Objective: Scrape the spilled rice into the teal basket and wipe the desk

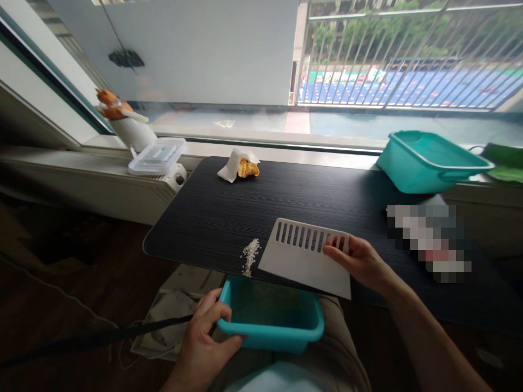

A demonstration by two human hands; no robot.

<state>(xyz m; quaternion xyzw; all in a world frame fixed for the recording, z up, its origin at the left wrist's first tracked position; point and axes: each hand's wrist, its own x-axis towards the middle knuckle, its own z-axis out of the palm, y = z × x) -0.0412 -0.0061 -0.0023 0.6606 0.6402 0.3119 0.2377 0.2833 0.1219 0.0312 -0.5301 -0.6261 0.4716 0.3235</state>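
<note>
My right hand [357, 258] grips the right end of a flat whitish plate with a row of slots [302, 261], thumb on top. The plate lies on or just above the black table, its front corner past the table edge. Just left of it is a small heap of white granules [250, 255], close to the front edge. Below that edge, my left hand [210, 326] is closed around the left rim of a teal plastic tub [278, 329]. The tub sits over my lap, its far rim partly under the table; its inside is dark and hard to make out.
On the black table [196, 218] lie crumpled white tissue [234, 164] and a yellow-orange piece [248, 169]. A larger teal basin [429, 163] stands at the back right, near a blurred-out item [429, 242]. A clear plastic case [159, 155] rests on the radiator at left.
</note>
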